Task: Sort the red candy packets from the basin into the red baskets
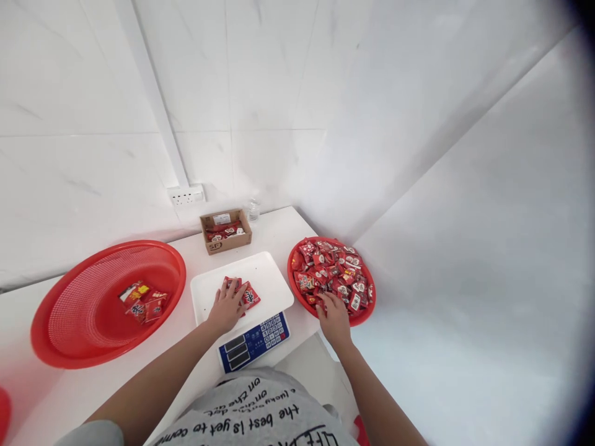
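Note:
My left hand (226, 308) rests on a few red snack packets (251, 296) lying on the white scale tray (272, 282). Its fingers are spread over the packets, which stay flat on the tray. Over at the right, my right hand (334, 319) touches the near left side of a heap of small red packets (341, 279) in a round red basket (292, 282). Its fingers are bent and apart; no packet shows clearly lifted in them. Below the tray sits the scale's blue keypad panel (255, 341) with dark displays.
A large red mesh basket (74, 297) at the left holds several packets (145, 302). Behind the scale, a small cardboard box (227, 246) contains more red packets, beside a clear plastic object (253, 209). The white table (279, 226) meets a wall with a socket (186, 194).

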Demonstrator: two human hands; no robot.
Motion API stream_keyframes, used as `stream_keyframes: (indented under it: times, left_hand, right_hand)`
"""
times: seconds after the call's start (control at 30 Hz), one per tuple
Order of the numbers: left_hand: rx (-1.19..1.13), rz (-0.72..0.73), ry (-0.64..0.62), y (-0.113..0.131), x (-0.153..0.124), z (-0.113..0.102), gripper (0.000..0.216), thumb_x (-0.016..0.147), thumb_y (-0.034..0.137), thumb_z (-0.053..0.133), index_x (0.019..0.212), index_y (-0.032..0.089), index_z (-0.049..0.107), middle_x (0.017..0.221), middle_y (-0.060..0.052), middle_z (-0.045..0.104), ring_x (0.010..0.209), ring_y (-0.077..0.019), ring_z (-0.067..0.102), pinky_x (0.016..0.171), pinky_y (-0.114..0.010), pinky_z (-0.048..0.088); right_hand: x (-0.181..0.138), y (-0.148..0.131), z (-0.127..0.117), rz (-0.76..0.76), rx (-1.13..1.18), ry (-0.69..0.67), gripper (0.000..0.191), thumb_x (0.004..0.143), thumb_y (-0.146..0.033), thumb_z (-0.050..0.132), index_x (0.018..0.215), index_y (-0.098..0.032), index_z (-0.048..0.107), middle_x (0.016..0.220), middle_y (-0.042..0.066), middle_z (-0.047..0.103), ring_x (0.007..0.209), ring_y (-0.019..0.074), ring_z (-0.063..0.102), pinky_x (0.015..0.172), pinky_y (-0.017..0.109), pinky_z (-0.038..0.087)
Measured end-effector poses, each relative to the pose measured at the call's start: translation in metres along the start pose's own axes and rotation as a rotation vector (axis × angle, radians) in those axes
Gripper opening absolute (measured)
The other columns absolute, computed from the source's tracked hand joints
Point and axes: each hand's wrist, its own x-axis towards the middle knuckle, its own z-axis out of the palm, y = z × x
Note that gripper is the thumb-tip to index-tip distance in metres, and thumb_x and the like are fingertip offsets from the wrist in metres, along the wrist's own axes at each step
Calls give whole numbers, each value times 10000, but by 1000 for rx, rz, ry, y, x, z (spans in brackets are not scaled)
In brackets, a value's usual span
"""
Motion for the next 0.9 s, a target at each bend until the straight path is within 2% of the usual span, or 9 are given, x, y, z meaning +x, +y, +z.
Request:
stream_keyframes:
  times: [0.13,0.3,0.53,0.7,0.77,0.9]
  left_hand:
    - [14,-58,26,5,-6,4,571,878,435,376,1405,219,325,1502,-118,232,1375,-358,125,1053,-546,221]
    - [5,-82,-22,8,-16,-1,576,876,401,383,1410,196,314,1520,-95,177,1385,-343,90,1077,-543,179]
    - [-21,-88,40,1,-30,-1,574,867,422,392,1396,207,334,1509,-105,212,1390,-303,120,1083,-529,186]
    - [-42,-97,87,-3,-36,1,540,870,413,388,1372,217,370,1504,-106,226,1386,-304,145,1076,-535,201]
    - [-44,-99,87,-3,-36,-1,541,874,411,383,1375,207,367,1507,-104,218,1388,-302,134,1080,-529,195]
    - [-37,-98,68,0,-36,-3,551,873,414,392,1380,202,361,1506,-98,221,1388,-303,132,1086,-525,184]
  right_hand:
    - [-4,21,-4,102,-126,-27,384,809,-335,470,1153,-212,587,1266,117,504,1183,299,417,944,479,373]
    - [1,28,1,59,-119,-79,390,796,-288,480,1163,-203,580,1302,101,478,1198,283,406,958,429,381]
    - [14,34,5,99,67,3,368,756,-208,443,1080,-205,618,1184,97,512,1093,245,484,914,403,430]
    - [31,36,-6,142,199,66,360,758,-309,478,1074,-194,606,1117,107,526,1041,231,514,921,390,423]
    - [39,35,-13,159,193,114,420,769,-355,479,1142,-185,569,1185,128,504,1095,241,486,939,393,406]
    - [48,36,-20,155,94,195,508,786,-367,458,1244,-150,497,1374,159,359,1269,276,328,996,427,341]
